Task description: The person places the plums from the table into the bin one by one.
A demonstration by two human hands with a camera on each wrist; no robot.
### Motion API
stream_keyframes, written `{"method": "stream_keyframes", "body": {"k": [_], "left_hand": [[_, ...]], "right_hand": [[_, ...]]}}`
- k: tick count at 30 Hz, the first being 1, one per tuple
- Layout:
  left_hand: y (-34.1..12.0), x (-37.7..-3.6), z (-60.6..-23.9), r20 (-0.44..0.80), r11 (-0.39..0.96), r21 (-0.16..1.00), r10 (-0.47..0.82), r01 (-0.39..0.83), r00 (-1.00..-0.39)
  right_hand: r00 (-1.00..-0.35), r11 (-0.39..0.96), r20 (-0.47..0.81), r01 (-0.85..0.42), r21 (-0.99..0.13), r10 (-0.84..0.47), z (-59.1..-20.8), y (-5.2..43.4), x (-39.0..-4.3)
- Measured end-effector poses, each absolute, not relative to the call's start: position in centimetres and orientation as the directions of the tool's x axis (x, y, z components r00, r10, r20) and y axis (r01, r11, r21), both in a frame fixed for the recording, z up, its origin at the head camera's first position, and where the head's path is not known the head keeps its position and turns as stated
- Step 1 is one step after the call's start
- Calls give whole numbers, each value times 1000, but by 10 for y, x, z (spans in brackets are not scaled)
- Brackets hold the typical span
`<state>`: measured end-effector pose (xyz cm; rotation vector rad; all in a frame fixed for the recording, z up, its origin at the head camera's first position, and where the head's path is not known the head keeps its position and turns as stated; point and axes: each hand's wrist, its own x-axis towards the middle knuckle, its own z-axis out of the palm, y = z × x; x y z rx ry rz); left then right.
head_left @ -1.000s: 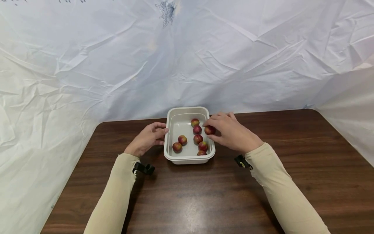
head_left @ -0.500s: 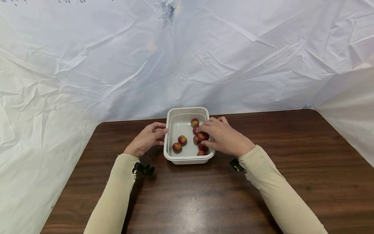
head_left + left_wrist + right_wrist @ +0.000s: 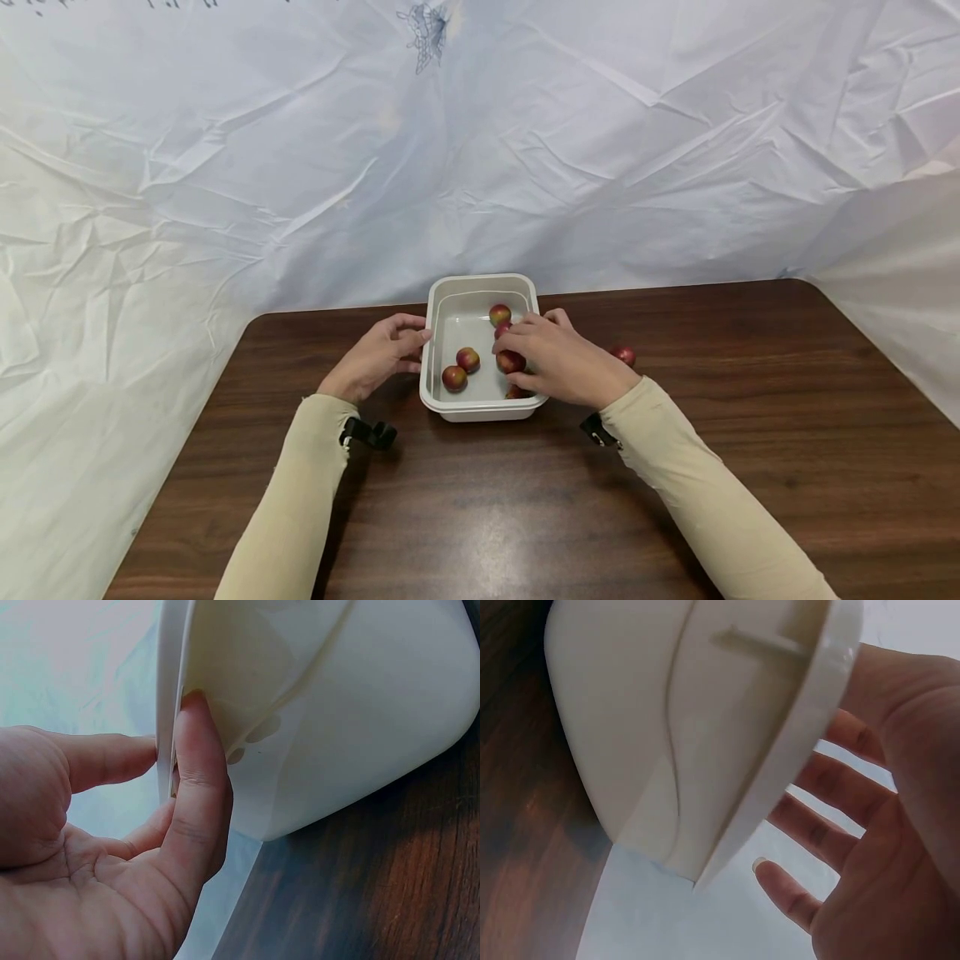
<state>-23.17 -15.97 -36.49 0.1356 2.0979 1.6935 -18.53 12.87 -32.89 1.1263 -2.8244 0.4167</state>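
Observation:
A white plastic tub (image 3: 480, 280) stands on the dark wooden table (image 3: 487, 517). It holds several red-yellow plums, among them one at the back (image 3: 500, 314) and two at the left (image 3: 468, 359) (image 3: 454, 378). My right hand (image 3: 558, 367) reaches in over the right rim and pinches a plum (image 3: 511, 362) between fingertips and thumb, low in the tub. In the right wrist view the rim of the tub (image 3: 630, 712) hides that plum and the fingertips of my right hand (image 3: 885, 787). My left hand (image 3: 382, 354) grips the left rim; thumb (image 3: 196, 772) and forefinger pinch the tub (image 3: 360, 712).
One more plum (image 3: 623, 356) lies on the table just right of my right wrist. Crumpled white sheeting (image 3: 480, 150) hangs behind and to both sides of the table. Black straps sit on both wrists (image 3: 369, 432).
My right hand has moved left and down into the tub with its plum. This uncovered the plum lying on the table behind the wrist. My left hand has stayed on the rim.

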Motion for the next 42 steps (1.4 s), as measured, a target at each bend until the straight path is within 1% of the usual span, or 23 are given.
{"method": "stream_keyframes", "body": {"k": [6, 11, 15, 29, 37, 42], "left_hand": [[-158, -231, -364, -264, 212, 957, 353, -198, -897], [-159, -231, -363, -260, 211, 958, 356, -194, -898], [-158, -231, -362, -262, 203, 959, 353, -199, -898], [-159, -231, -363, -263, 206, 958, 355, -199, -897], [-158, -231, -361, -266, 213, 957, 352, -200, -898], [-159, -231, -362, -267, 219, 955, 351, -198, -898]], "right_hand": [[-718, 688, 156, -695, -207, -678, -333, 125, -186], [-711, 676, 142, -700, -231, -688, -334, 124, -185], [-716, 683, 130, -695, -225, -686, -334, 124, -186], [-782, 745, 140, -622, -241, -607, -320, 147, -192], [-819, 771, 118, -570, -283, -562, -313, 160, -194], [-840, 792, 100, -537, -290, -533, -310, 166, -196]]}}
